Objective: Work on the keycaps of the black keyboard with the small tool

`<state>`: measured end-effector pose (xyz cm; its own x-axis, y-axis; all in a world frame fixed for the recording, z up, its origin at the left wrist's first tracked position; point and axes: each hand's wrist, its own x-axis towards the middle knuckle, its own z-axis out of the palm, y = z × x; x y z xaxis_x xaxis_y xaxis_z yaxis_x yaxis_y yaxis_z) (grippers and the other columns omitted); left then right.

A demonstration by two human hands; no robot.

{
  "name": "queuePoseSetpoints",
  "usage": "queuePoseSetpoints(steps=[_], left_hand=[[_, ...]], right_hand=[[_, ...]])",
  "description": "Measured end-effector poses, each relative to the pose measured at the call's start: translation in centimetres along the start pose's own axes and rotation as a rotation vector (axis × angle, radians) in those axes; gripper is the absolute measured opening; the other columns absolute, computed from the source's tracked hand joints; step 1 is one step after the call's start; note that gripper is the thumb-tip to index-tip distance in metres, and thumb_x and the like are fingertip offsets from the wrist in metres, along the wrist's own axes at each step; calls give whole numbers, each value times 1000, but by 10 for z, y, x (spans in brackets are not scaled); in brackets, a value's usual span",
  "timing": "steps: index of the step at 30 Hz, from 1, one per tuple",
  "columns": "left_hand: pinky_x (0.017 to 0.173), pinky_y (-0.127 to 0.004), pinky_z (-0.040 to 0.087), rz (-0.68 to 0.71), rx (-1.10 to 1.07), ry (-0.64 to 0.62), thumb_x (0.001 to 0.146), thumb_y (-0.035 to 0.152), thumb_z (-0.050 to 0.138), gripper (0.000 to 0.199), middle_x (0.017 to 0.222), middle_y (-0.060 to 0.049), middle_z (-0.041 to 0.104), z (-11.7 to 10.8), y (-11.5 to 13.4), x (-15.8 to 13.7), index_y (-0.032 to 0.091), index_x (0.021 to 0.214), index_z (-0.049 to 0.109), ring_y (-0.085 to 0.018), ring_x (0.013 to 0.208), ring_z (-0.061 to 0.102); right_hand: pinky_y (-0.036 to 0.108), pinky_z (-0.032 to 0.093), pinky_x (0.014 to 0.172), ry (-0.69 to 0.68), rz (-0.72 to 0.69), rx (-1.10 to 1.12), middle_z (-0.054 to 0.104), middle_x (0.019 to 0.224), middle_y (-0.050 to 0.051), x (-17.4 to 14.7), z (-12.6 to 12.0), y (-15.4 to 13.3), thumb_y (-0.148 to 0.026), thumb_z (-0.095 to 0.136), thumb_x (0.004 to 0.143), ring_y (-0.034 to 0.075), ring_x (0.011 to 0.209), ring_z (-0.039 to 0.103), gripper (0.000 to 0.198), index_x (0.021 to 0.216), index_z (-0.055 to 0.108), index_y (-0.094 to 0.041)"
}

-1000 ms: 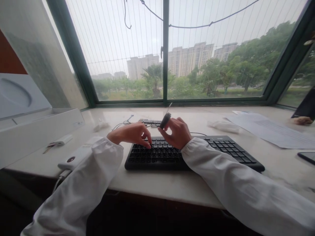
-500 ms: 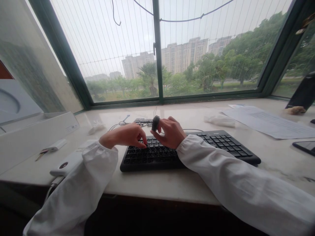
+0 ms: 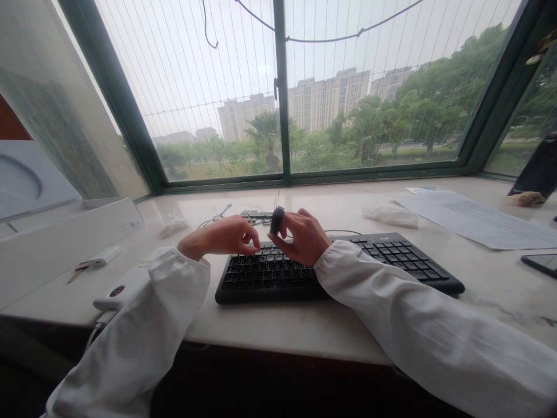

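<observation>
A black keyboard [image 3: 278,276] lies on the pale counter, with a few lighter key spots near its upper left. Over that part hovers my left hand [image 3: 226,235], fingers curled and thumb against fingertips; anything between them is too small to make out. My right hand [image 3: 302,235] is raised above the middle of the keyboard. Its thumb and fingers grip a small dark ribbed piece [image 3: 277,220], upright, with thin wires showing just above it. I cannot tell whether these wires belong to it. Behind lies a group of small dark keys [image 3: 256,217], partly hidden by my hands.
On the left are an open white box [image 3: 65,244], a white device [image 3: 126,287] with a cable, and a small white item [image 3: 102,255] with a key-like metal piece. Clear plastic [image 3: 391,216], paper sheets [image 3: 474,217] and a phone [image 3: 539,264] lie right. A window stands behind.
My left hand has lifted slightly from the keys, its fingertips drawn up closer together. The right hand keeps its hold on the dark piece. The whole view has shifted a little.
</observation>
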<state>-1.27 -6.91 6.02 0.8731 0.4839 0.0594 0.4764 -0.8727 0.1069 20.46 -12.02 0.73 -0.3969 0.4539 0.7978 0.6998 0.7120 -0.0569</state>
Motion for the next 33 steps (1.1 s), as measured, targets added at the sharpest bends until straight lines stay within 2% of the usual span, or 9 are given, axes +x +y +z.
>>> queuePoseSetpoints(steps=[5, 10, 14, 19, 24, 29, 33], left_hand=[[52, -20, 34, -77, 28, 49, 87, 37, 58, 22, 72, 3, 66, 3, -13, 1, 24, 95, 73, -7, 54, 52], [69, -22, 41, -66, 37, 45, 91, 35, 53, 24, 93, -2, 71, 12, -21, 5, 22, 97, 72, -15, 80, 62], [67, -20, 39, -61, 14, -2, 92, 32, 50, 25, 89, -3, 72, 15, -18, 7, 21, 96, 72, -13, 74, 61], [61, -20, 36, -42, 43, 25, 89, 24, 51, 18, 81, 0, 70, 15, -13, 7, 21, 86, 68, -12, 69, 59], [59, -22, 37, -36, 89, 76, 84, 18, 51, 16, 70, -1, 64, 20, -13, 10, 17, 73, 63, -13, 65, 56], [60, -22, 38, -4, 84, 78, 83, 17, 53, 14, 74, -2, 66, 23, -16, 11, 17, 79, 66, -13, 67, 57], [66, -23, 40, 8, 73, 94, 84, 15, 52, 19, 83, -4, 70, 25, -20, 12, 18, 90, 69, -16, 75, 61]], right_hand=[[25, 37, 61, -83, -23, 206, 61, 68, -2, 0, 6, -9, -27, 61, 84, 12, 59, 54, 11, 81, 54, -19], [29, 41, 71, -231, -95, 230, 65, 72, 0, -2, 9, -18, -26, 62, 85, 15, 66, 60, 10, 87, 55, -18], [30, 41, 74, -284, -115, 205, 66, 77, 2, -3, 8, -16, -27, 60, 86, 16, 71, 62, 14, 96, 56, -17], [31, 42, 75, -299, -160, 173, 66, 78, 3, -2, 8, -14, -26, 59, 87, 17, 72, 61, 11, 92, 57, -17], [33, 43, 75, -284, -204, 112, 65, 78, 5, -3, 9, -14, -30, 58, 89, 19, 71, 59, 16, 97, 57, -16], [32, 43, 75, -251, -280, 65, 64, 80, 6, -3, 9, -16, -30, 55, 91, 19, 72, 57, 21, 107, 56, -16], [32, 43, 72, -230, -299, 5, 61, 76, 6, -3, 11, -15, -29, 54, 91, 18, 68, 53, 15, 98, 56, -15]])
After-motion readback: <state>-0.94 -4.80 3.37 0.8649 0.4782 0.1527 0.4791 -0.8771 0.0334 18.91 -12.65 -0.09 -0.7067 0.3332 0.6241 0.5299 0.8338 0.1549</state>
